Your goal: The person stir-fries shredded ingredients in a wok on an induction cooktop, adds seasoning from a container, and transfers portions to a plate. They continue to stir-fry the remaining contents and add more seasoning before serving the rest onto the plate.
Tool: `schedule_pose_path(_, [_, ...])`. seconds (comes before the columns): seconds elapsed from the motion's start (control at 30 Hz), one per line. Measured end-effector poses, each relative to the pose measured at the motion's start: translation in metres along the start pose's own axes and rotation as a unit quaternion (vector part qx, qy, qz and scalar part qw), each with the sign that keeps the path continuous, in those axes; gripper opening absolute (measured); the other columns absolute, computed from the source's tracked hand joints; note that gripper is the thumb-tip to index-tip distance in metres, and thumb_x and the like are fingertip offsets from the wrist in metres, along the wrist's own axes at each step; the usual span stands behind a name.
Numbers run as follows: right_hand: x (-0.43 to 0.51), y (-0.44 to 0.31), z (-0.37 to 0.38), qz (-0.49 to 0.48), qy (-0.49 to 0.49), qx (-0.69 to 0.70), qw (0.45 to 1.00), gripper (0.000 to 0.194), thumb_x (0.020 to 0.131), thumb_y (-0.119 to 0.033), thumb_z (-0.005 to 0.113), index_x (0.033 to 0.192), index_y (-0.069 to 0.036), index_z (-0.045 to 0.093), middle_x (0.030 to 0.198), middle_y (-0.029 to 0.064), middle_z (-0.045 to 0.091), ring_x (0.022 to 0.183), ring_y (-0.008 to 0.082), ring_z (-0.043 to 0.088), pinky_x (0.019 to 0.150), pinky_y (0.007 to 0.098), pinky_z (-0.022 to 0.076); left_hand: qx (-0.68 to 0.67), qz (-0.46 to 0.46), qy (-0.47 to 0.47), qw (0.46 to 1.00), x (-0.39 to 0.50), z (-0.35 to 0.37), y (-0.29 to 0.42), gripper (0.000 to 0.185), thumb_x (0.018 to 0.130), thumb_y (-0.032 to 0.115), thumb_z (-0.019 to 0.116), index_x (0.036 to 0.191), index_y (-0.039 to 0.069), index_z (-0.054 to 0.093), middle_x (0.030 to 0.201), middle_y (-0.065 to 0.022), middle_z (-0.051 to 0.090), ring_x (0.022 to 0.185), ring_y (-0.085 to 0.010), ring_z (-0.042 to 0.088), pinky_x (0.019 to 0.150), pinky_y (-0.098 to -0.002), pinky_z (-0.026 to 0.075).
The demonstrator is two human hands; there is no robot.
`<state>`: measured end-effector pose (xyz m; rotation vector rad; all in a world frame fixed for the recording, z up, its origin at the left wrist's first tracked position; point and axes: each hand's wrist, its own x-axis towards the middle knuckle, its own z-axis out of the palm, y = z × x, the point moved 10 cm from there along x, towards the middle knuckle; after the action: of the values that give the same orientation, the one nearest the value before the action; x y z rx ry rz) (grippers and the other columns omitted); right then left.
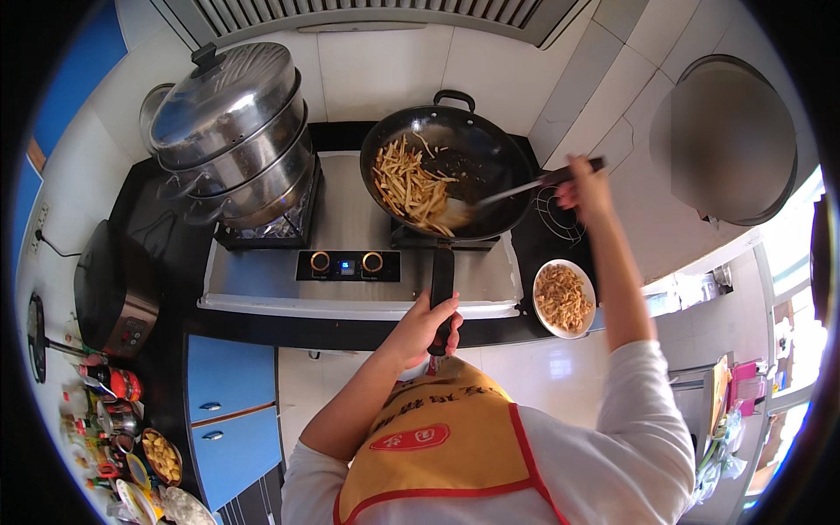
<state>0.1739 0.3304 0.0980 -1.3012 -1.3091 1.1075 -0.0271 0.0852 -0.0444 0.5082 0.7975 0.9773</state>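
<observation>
My left hand (430, 328) grips the long black handle of a wok (505, 151) that sits over the right burner of the gas stove (354, 210). In my right hand (584, 187) is the dark handle of a metal spatula (512, 193). Its blurred blade touches pale, browned food strips (407, 180) heaped on the wok's left side; oil and dark bits lie on the bare part. A white oval bowl of cooked, shredded-looking food (563, 298) stands on the counter below my right forearm.
A tall stacked steel steamer (230, 138) covers the left burner. Beside the wok lies a round wire rack (558, 213). At left stand a rice cooker (118, 289), seasoning bottles and a bowl of yellowish chunks (161, 457). A range hood (374, 16) hangs above.
</observation>
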Motion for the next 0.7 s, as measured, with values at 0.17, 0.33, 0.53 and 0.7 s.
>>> schedule_pose_path(0.17, [-0.025,0.042,0.075,0.002,0.032,0.217,0.976,0.023,0.092,-0.024,0.056,0.089,-0.003,0.047,0.063,0.0165,0.062,0.046,0.022,0.062,0.04,0.0313,0.0522,0.005,0.001,0.012,1.0,-0.001,0.0,0.0,0.03,0.096,0.027,0.052,0.116,0.009,0.04,0.078,-0.0055,0.051,0.054,-0.0157,0.051,0.049,-0.0307,0.043])
schedule_pose_path(0.33, [-0.032,-0.035,0.07,-0.144,-0.042,0.016,0.989,0.021,0.092,-0.02,0.058,0.086,-0.001,0.052,0.065,0.0109,0.063,0.047,0.0153,0.059,0.043,0.0264,0.049,0.011,-0.005,0.005,1.0,-0.002,0.001,0.002,0.027,0.096,0.028,0.053,0.111,0.01,0.04,0.08,-0.0057,0.051,0.057,-0.0158,0.053,0.05,-0.0315,0.044])
schedule_pose_path(0.53, [-0.07,-0.081,0.1,-0.263,-0.192,-0.21,0.922,0.015,0.085,-0.012,0.066,0.085,0.0,0.057,0.065,0.0058,0.059,0.057,0.0101,0.059,0.056,0.0262,0.0477,0.012,-0.01,0.019,1.0,-0.002,0.0,0.002,0.03,0.096,0.028,0.053,0.116,0.01,0.041,0.078,-0.0055,0.051,0.054,-0.0165,0.051,0.049,-0.031,0.042])
schedule_pose_path(0.7, [-0.071,-0.096,0.113,-0.45,-0.136,-0.371,0.801,0.014,0.081,-0.013,0.067,0.088,-0.005,0.057,0.075,0.0112,0.064,0.066,0.0293,0.064,0.059,0.0333,0.0502,0.013,-0.011,0.022,1.0,-0.003,0.001,0.002,0.03,0.096,0.028,0.053,0.117,0.01,0.042,0.078,-0.0055,0.052,0.053,-0.0171,0.052,0.049,-0.0313,0.042])
